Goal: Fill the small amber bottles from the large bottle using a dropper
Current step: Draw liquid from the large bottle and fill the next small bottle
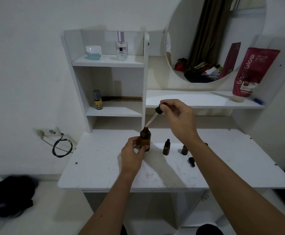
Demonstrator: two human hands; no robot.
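Note:
The large amber bottle (pixel 145 137) stands uncapped on the white table (pixel 104 168), and my left hand (pixel 133 153) grips its lower body. My right hand (pixel 179 119) pinches the black bulb of a glass dropper (pixel 153 117), held tilted with its tip just above the bottle's mouth. To the right stands a small amber bottle (pixel 166 148) with a black dropper cap on. A second small amber bottle (pixel 184 149) is partly hidden behind my right wrist. A loose black dropper cap (pixel 191 161) lies on the table in front of it.
A white shelf unit (pixel 111 65) at the back holds a jar (pixel 93 52), a perfume bottle (pixel 121 46), a small yellow bottle (pixel 97 100) and a comb (pixel 123 99). A round mirror (pixel 214 39) and a red tube (pixel 250 73) stand back right. A cable (pixel 62 146) hangs left.

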